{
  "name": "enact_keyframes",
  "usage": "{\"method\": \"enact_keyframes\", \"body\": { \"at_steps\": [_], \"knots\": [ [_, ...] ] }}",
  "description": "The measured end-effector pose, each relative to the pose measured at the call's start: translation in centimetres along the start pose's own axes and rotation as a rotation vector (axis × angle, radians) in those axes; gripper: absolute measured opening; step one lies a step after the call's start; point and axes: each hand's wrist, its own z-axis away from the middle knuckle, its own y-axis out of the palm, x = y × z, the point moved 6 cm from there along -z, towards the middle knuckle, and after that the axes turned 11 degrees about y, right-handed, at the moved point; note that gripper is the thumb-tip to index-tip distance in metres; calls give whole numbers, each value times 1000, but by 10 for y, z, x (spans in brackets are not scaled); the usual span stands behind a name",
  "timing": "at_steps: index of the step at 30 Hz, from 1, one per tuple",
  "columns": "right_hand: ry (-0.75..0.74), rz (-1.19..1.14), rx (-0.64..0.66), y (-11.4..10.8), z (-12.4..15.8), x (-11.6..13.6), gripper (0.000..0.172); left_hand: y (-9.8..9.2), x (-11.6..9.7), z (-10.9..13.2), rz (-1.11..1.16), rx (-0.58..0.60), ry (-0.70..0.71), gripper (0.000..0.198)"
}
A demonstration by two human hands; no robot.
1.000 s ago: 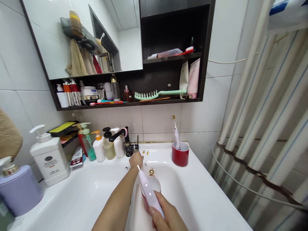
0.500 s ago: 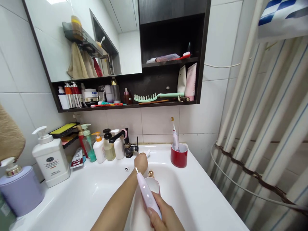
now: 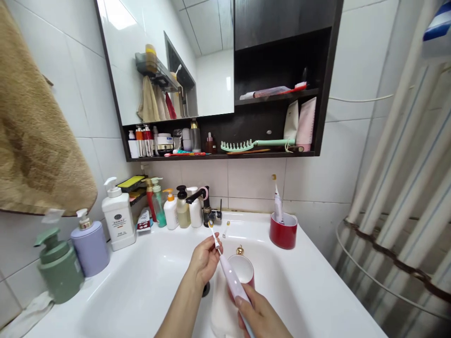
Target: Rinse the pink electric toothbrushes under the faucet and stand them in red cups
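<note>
My right hand (image 3: 259,310) is wrapped round the pale pink handle of an electric toothbrush (image 3: 230,276), tilted up to the left over the sink. Between the fingertips of my left hand (image 3: 206,260) is a white toothbrush head (image 3: 215,238) with yellowish bristles. Its lower end meets the tip of the handle's metal shaft; how far on it sits I cannot tell. Another small brush head (image 3: 226,229) lies on the sink's back ledge, beyond my left hand. Behind the handle, in the basin, stands a red cup with a white inside (image 3: 243,267), beside a long whitish object (image 3: 223,310).
A second red cup (image 3: 283,234) on the right ledge holds another electric toothbrush (image 3: 278,206). A black faucet (image 3: 206,206) rises at the back, with several pump bottles (image 3: 183,209) to its left. The mirror cabinet (image 3: 225,157) overhangs the sink. Pipes (image 3: 391,202) stand at the right.
My left hand has come back from the rear ledge with a brush head and brought it to the handle's shaft. The view has swung left. My right hand keeps hold of the handle.
</note>
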Motion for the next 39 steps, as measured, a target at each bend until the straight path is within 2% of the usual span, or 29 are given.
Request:
{"method": "enact_keyframes", "body": {
  "at_steps": [6, 15, 17, 20, 23, 27, 30, 34, 39],
  "knots": [
    [-26, -13, 20, 1, 4, 8, 40, 2, 1, -3, 38, 23, -4, 14],
    [-7, 16, -56, -4, 4, 7, 40, 6, 6, 2, -8, 76, 39, 9],
    [0, -11, -30, -3, 3, 6, 40, 8, 10, 4, -25, 90, 16, 8],
    [22, -37, 4, -3, 2, 4, 39, 9, 13, 8, -75, 68, -9, 6],
    [13, 18, -55, -6, 2, 5, 36, 8, 13, 10, -144, 46, -14, 6],
    [28, -38, -16, -5, 2, 6, 34, 9, 14, 11, -143, 43, -15, 5],
    [4, -19, -38, -6, 5, 10, 33, 10, 16, 11, -128, 53, -5, 5],
    [53, -107, 37, -3, 10, 12, 32, 12, 20, 12, -94, 66, -8, 4],
    [5, -52, -47, -7, 15, 21, 31, 17, 21, 15, -102, 93, 8, 3]
  ]
}}
